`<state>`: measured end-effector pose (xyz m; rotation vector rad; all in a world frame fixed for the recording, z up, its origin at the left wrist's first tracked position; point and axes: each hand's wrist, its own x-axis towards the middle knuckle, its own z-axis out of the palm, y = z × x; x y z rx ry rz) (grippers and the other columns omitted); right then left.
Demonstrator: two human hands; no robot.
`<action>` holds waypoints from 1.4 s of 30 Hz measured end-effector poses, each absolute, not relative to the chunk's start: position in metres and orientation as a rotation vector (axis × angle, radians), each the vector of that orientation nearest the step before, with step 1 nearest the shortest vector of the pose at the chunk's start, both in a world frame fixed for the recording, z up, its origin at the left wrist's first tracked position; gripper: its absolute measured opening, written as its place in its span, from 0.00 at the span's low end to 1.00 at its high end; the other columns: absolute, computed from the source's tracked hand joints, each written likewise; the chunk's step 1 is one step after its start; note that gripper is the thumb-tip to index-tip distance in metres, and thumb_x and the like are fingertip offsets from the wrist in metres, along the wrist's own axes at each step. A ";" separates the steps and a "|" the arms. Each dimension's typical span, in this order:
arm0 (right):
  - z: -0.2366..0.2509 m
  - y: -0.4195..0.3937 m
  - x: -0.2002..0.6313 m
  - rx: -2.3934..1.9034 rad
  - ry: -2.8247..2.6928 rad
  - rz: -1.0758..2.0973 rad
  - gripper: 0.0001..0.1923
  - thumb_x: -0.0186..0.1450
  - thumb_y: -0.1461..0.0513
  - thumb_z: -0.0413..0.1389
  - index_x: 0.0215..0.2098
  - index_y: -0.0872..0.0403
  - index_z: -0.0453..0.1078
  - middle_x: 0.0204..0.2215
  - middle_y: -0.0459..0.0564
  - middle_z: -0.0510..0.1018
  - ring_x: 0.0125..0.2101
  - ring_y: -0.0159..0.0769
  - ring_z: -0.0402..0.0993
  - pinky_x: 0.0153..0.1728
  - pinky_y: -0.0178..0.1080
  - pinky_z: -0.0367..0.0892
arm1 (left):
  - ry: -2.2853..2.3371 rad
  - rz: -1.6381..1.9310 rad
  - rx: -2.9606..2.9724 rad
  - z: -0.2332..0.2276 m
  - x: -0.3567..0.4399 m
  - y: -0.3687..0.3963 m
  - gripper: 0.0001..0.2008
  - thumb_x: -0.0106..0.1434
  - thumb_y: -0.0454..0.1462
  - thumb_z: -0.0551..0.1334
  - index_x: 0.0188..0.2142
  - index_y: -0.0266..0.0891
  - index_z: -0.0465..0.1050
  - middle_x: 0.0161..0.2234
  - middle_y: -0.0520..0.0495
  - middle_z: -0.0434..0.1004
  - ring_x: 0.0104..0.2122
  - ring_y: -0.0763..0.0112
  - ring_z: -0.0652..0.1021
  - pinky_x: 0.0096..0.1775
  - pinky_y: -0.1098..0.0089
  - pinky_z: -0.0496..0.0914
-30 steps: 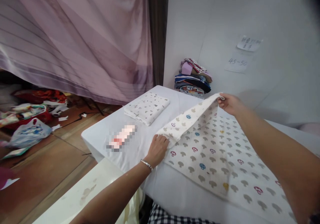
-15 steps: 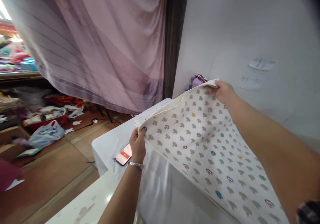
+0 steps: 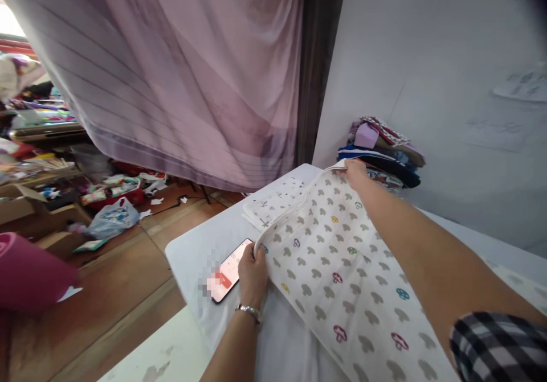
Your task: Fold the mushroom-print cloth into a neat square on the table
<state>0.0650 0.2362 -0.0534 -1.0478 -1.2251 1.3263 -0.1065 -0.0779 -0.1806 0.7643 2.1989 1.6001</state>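
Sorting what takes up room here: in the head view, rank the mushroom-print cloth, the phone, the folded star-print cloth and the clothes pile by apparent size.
1. mushroom-print cloth
2. clothes pile, farther off, so unsure
3. folded star-print cloth, partly hidden, so unsure
4. phone

Phone (image 3: 226,271) lies near left edge of white-covered table (image 3: 192,251), screen up, partly blurred. Folded white cloth with small marks (image 3: 273,202) sits toward far left corner. Stack of folded clothes (image 3: 380,151) at far edge against white wall (image 3: 427,74). Pink curtain (image 3: 179,74) hangs beyond. Plastic bag (image 3: 111,222) and scattered clutter on wooden floor (image 3: 106,291).
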 end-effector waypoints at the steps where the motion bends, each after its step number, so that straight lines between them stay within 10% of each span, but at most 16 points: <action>1: -0.065 0.233 0.061 -1.072 -1.232 1.324 0.05 0.62 0.69 0.49 0.32 0.53 0.61 0.20 0.40 0.66 0.20 0.23 0.67 0.21 0.25 0.68 | 2.244 1.557 0.798 -0.183 -0.107 -0.077 0.11 0.57 0.44 0.55 0.27 0.40 0.67 0.22 0.53 0.68 0.25 0.71 0.68 0.28 0.72 0.60; 15: -0.137 0.148 0.007 -1.196 -2.338 1.299 0.26 0.58 0.69 0.51 0.55 0.53 0.64 0.19 0.40 0.72 0.15 0.25 0.62 0.21 0.29 0.61 | 2.273 1.525 0.731 -0.184 -0.107 -0.078 0.20 0.61 0.51 0.51 0.20 0.41 0.58 0.18 0.55 0.60 0.23 0.72 0.63 0.27 0.72 0.56; 23: -0.143 0.151 -0.006 -1.133 -2.626 0.674 0.08 0.57 0.67 0.53 0.33 0.53 0.72 0.29 0.46 0.75 0.30 0.33 0.68 0.31 0.32 0.58 | 2.258 1.546 0.664 -0.183 -0.108 -0.077 0.21 0.61 0.51 0.50 0.21 0.40 0.61 0.20 0.53 0.64 0.25 0.70 0.65 0.28 0.71 0.58; 42: -0.180 0.092 -0.014 -0.708 -2.573 0.502 0.13 0.64 0.60 0.50 0.47 0.51 0.69 0.48 0.51 0.72 0.49 0.37 0.66 0.51 0.39 0.56 | 2.293 1.564 0.634 -0.182 -0.109 -0.078 0.21 0.61 0.51 0.49 0.19 0.40 0.62 0.19 0.52 0.65 0.24 0.69 0.66 0.27 0.70 0.58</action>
